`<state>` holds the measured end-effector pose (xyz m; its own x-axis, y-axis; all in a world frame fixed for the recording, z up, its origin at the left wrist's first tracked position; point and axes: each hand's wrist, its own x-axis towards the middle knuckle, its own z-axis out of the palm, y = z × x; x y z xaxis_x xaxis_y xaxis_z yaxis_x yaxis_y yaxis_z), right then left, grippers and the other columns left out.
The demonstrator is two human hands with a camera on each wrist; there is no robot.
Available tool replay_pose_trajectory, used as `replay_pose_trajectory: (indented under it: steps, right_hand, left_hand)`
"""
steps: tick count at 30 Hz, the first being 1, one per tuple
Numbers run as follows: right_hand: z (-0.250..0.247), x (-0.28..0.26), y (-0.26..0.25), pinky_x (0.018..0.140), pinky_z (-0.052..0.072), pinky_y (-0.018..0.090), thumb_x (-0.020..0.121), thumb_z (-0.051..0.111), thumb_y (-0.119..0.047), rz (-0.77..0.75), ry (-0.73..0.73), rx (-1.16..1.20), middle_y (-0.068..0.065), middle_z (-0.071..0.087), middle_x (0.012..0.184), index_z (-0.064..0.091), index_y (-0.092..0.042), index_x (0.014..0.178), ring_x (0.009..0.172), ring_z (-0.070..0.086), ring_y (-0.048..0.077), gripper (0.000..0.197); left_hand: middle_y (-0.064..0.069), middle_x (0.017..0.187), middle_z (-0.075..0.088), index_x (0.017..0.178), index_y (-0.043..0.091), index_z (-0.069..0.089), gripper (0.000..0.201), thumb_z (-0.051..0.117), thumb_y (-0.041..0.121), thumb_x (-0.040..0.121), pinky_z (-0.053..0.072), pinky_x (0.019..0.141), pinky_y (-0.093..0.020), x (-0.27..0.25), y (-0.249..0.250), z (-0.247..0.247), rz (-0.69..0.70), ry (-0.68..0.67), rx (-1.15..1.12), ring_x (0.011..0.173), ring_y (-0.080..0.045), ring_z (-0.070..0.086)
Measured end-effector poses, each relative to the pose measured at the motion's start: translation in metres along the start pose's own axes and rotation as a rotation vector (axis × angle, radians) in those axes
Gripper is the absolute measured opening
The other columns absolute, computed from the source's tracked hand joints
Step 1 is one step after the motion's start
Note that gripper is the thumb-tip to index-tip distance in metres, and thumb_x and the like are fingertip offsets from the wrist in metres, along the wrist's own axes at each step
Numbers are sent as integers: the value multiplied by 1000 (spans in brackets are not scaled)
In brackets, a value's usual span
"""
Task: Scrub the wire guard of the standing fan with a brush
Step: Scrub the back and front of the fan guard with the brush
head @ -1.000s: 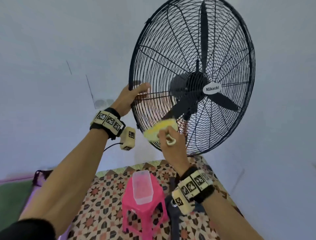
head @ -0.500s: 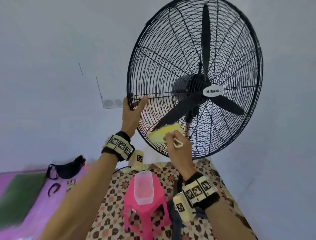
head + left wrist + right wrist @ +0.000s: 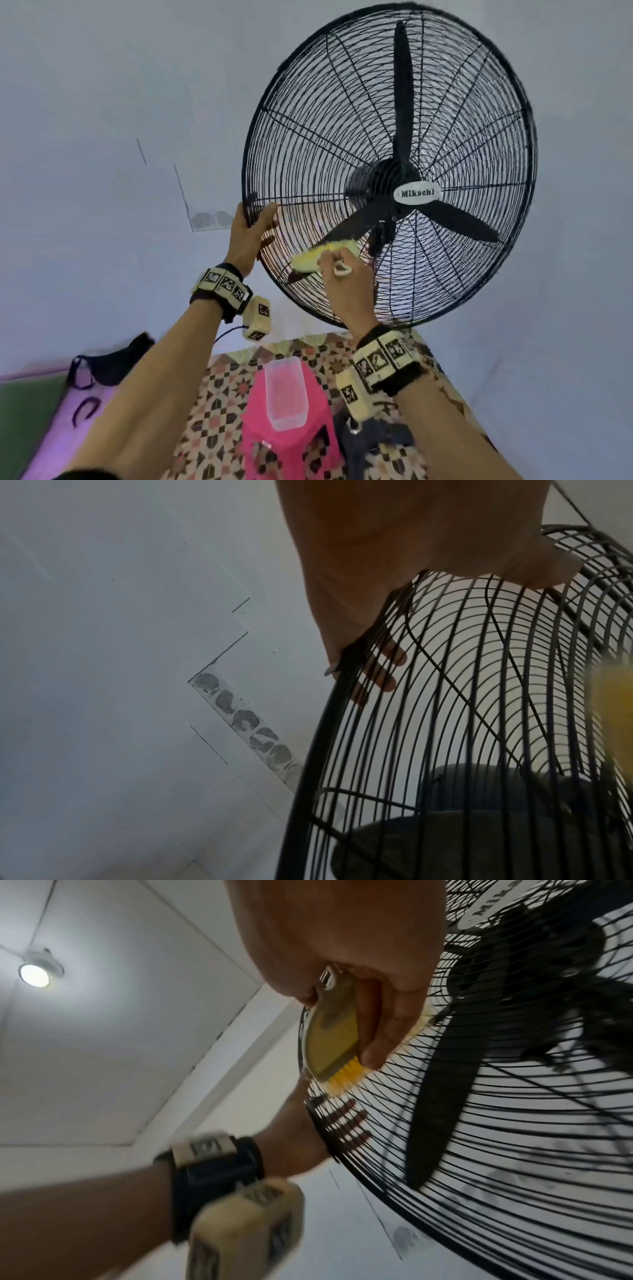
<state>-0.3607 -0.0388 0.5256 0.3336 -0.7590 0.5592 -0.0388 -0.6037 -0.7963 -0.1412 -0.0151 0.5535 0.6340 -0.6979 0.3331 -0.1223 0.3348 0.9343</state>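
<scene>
Left hand (image 3: 247,236) grips wire guard (image 3: 308,164) at its left rim, thumb on front wires, fingers (image 3: 388,666) curled behind bars. Right hand (image 3: 346,284) clamped round yellow brush (image 3: 325,258), thumb along its side. Brush pressed flat on guard's lower-left front, just right of left hand, bristles (image 3: 344,1081) against wires. Black blades (image 3: 402,102) inside guard; white badge (image 3: 416,194) at guard's centre. Below guard: pink stool (image 3: 291,442) with clear container (image 3: 284,394) on top, standing on patterned floor (image 3: 219,387).
</scene>
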Motion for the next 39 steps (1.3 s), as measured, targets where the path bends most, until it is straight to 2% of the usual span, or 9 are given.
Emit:
replay_pose_trajectory:
  steps: [2,5,12,18,22,25,27,35,39]
  right_hand:
    - [6,22,-23,44,38,21,105,56,-22,-64,10,85,-10,60,66,64,-5,89,51,54,6,25]
    - [20,46,-42,45,32,10,106,56,-20,-163,49,91,-10,55,62,60,0,89,47,51,1,26]
    - [28,14,-3,45,38,13,105,57,-27,16,4,-97,-3,67,69,61,-10,83,52,55,3,28]
    - [29,57,-33,52,38,18,106,55,-26,-103,97,27,-4,57,62,59,-5,87,50,48,3,29]
    - [33,25,0,45,36,12,105,57,-22,24,87,-48,-5,60,64,59,-7,83,49,53,0,27]
    - [28,23,-3,45,34,11,104,58,-23,46,74,9,-6,61,65,62,-8,83,47,50,0,27]
    - [23,44,-21,43,32,12,105,58,-24,-7,123,46,-10,57,62,63,-5,87,44,48,0,27]
    - [8,51,3,44,37,17,102,57,-27,53,124,-183,-2,65,64,66,-9,81,48,55,4,29]
    - [1,63,-16,48,37,16,104,57,-27,-13,131,-60,-6,64,66,66,-6,85,49,53,5,30]
  left_hand:
    - [-9,132,67,139,27,51,70,79,60,84,60,93,-53,9,-1,-4,-12,-13,1,115,-30,70]
    - [-4,132,69,145,25,47,71,76,56,88,59,93,-51,23,-3,-9,-14,-54,10,115,-24,71]
    - [-4,136,67,140,33,50,72,78,63,82,57,97,-55,47,-5,-24,-47,-124,5,116,-25,71]
    - [-1,137,66,131,41,55,65,78,71,78,54,102,-61,59,-5,-31,-58,-172,49,124,-26,66]
    - [3,133,62,146,23,42,88,80,65,79,49,110,-56,57,0,-29,24,-100,99,125,-18,62]
    - [-6,160,34,163,28,8,127,88,64,70,32,123,-50,58,9,-18,90,-32,264,147,-23,37]
    - [-13,165,19,164,27,0,140,92,62,65,27,124,-51,56,14,-7,88,24,360,152,-29,26]
    - [-10,159,28,161,20,8,142,95,62,57,31,124,-52,67,9,-5,74,65,343,146,-28,35]
    - [-10,158,28,160,21,8,141,95,60,56,32,124,-50,67,7,-11,57,45,340,144,-27,36]
